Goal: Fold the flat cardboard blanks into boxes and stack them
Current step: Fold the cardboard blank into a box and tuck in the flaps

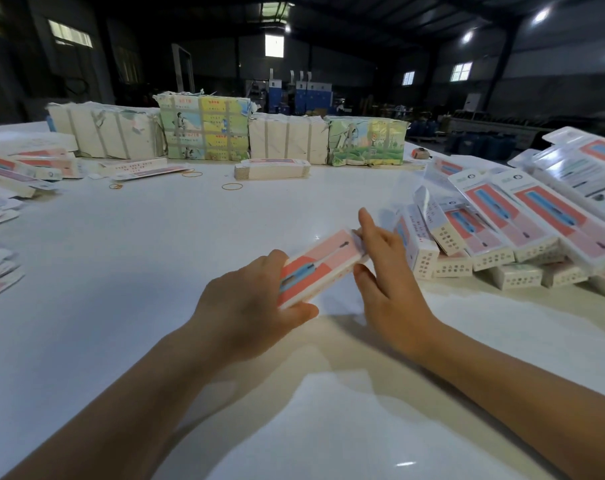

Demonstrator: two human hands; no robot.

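L hand (249, 306) grips the pink box (320, 266). R hand (385, 271), fingers straight, presses its end. Pic on box: blue brush. Words too blurry to read.

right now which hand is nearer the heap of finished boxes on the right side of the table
Right. The right hand works the far end of the box being folded, just beside the heap of finished boxes. The left hand grips that box's near end, farther away.
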